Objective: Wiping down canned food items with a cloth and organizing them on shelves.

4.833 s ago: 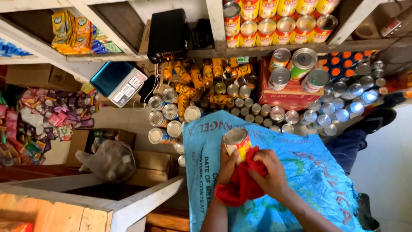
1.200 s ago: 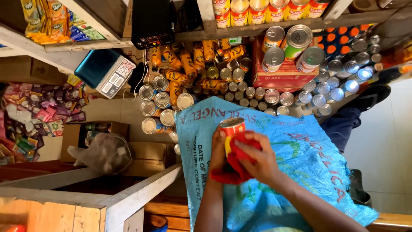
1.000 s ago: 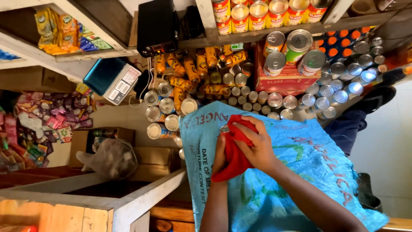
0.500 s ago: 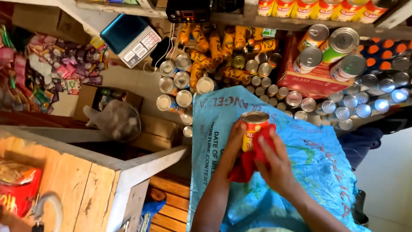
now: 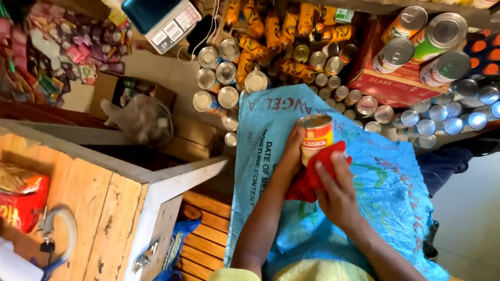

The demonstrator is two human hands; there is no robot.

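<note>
The left hand point(image 5: 291, 156) has its grip wrapped around a small tin can point(image 5: 315, 136) with a red and yellow label. The can stands upright over the big blue sack point(image 5: 385, 192) that covers the person's lap. The right hand point(image 5: 338, 190) is pinching a red cloth point(image 5: 312, 177) and pressing it against the lower side of the can.

Half a second ago the cloth reached higher up the can. Now more of the label shows (the whole top band is bare), and the cloth sits bunched under and beside the can. A second ago the cloth hid the can almost fully.

The view has tipped too. The wooden counter point(image 5: 94, 208) fills more of the lower left now, with a red packet point(image 5: 21, 200) near its left edge. Beyond the sack, rows of shiny tin cans point(image 5: 224, 73) and yellow bottles point(image 5: 273, 34) are stacked, and a blue weighing scale point(image 5: 164, 18) sits near the top.
</note>
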